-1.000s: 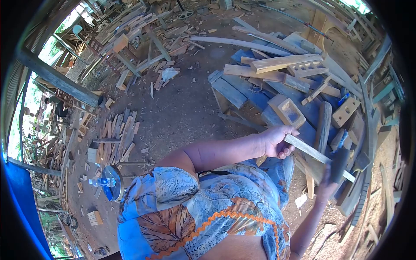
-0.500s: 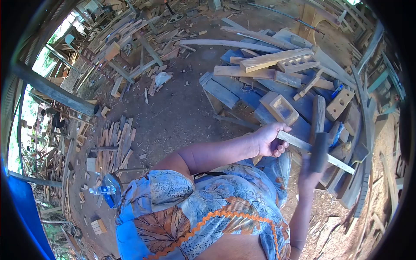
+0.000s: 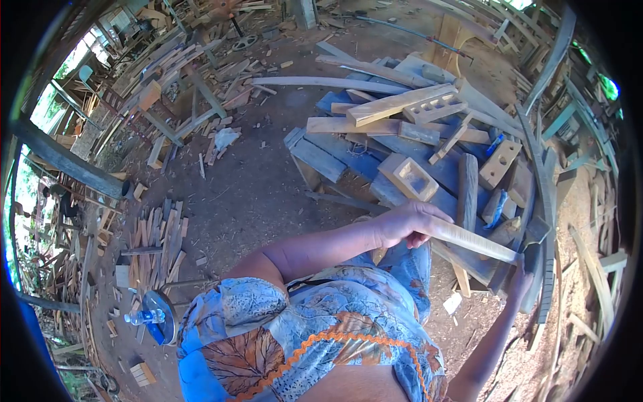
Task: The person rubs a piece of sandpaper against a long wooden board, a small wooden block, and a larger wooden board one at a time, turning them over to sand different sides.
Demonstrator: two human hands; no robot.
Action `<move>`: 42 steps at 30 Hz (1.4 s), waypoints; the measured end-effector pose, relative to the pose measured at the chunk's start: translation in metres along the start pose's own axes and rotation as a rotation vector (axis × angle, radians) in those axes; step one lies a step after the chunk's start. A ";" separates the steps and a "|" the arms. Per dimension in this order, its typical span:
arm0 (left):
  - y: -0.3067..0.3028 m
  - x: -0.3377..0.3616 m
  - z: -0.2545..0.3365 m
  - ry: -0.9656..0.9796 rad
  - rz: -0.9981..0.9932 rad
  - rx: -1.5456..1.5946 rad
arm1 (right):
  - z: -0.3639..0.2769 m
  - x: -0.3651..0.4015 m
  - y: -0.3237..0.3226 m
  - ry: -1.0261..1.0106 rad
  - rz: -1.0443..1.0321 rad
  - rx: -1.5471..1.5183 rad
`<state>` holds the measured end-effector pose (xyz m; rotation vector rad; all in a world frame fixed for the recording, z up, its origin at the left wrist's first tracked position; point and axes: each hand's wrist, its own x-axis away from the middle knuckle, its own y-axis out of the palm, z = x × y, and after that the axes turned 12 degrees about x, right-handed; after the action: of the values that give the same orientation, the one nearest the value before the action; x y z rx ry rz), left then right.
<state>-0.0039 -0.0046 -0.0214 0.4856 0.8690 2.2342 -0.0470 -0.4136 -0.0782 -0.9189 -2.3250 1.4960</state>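
Water bottle point(image 3: 144, 317): rested on the round stool point(image 3: 169, 309), beside a blue item point(image 3: 155, 333).
Scrap pile point(image 3: 155, 242): lay on the ground beyond the stool, in loose narrow lengths.
White piece point(image 3: 226, 139): lay on the ground among wood offcuts.
Bench point(image 3: 323, 157): stood low, with bluish-grey boards on top and loose timber heaped over them.
Hollow block point(image 3: 408, 177): sat on the bench near the left hand, with its rectangular recess facing up.
Left hand point(image 3: 405, 226): pinched the near end of the wood strip between the thumb and curled fingers.
Row-holed block point(image 3: 435, 107): leaned among beams at the far part of the heap.
Weathered length point(image 3: 467, 191): lay on the bench, pointing toward the strip.
Wood strip point(image 3: 477, 242): spanned from the left hand to the right hand, slanting downward to the right in view, slightly blurred.
Two-holed block point(image 3: 501, 164): rested in the heap near a small blue item point(image 3: 495, 143).
Right hand point(image 3: 524, 273): closed around the dark object, with the fingers partly hidden.
Dark object point(image 3: 532, 256): met or nearly met the strip's far end; contact could not be told.
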 end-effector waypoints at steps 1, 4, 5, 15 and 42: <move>0.007 0.000 0.003 0.101 0.007 -0.239 | -0.006 0.003 -0.003 -0.021 0.029 -0.049; 0.012 0.001 0.012 0.137 -0.050 -0.323 | -0.010 0.010 0.014 0.059 0.064 0.029; 0.011 0.001 0.012 0.137 -0.056 -0.325 | -0.023 0.021 0.010 0.093 -0.015 0.055; -0.002 0.000 0.000 0.093 0.130 -0.196 | -0.156 0.149 0.000 -0.967 0.077 -0.190; -0.010 0.004 0.005 0.052 0.274 -0.292 | -0.095 0.093 0.006 -0.502 -0.068 -0.413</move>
<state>0.0013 0.0061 -0.0245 0.4301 0.5111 2.5807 -0.0701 -0.2846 -0.0529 -0.5762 -3.0736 1.3624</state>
